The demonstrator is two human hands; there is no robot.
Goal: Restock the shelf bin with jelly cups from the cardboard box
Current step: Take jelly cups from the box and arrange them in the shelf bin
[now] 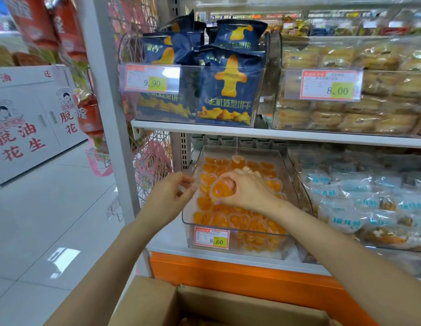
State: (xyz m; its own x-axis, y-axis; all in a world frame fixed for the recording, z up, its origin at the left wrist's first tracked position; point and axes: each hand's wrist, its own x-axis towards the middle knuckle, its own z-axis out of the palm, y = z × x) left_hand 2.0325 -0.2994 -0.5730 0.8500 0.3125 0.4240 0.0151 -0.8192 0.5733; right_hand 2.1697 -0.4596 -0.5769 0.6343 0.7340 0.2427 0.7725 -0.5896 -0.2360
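Right hand (247,189) is out over the shelf bin (185,216), fingers and thumb curled round one orange jelly cup (222,188), held just above the cups already lying in there (230,220). Left hand (169,192) sits just to the left of it, at the bin's left wall, fingers bent in toward the thumb. It may be pinching something clear or bracing the wall, and I cannot tell which. The cardboard box (157,300) is down below both forearms, flaps open.

Now, the risks. The layer under the right hand is packed close and uneven (one cup beyond the knuckles is tipped up on its side). A cup let go from any height would likely skid off its neighbours rather than settle.

The bin looks to slope toward the person, so a loose cup would probably roll to the front wall behind the price tag (212,238), below the right wrist. The pile there is not far under the rim, so it could hop over and drop to the floor.

A hard squeeze is the other worry. These cups look soft-walled with thin film lids, and a thumb driven in might split one.

If the left hand is leaning on that wall, it could shove the bin sideways on its shelf. The upper shelf edge (252,132) runs above both hands, and a careless lift risks a knock.
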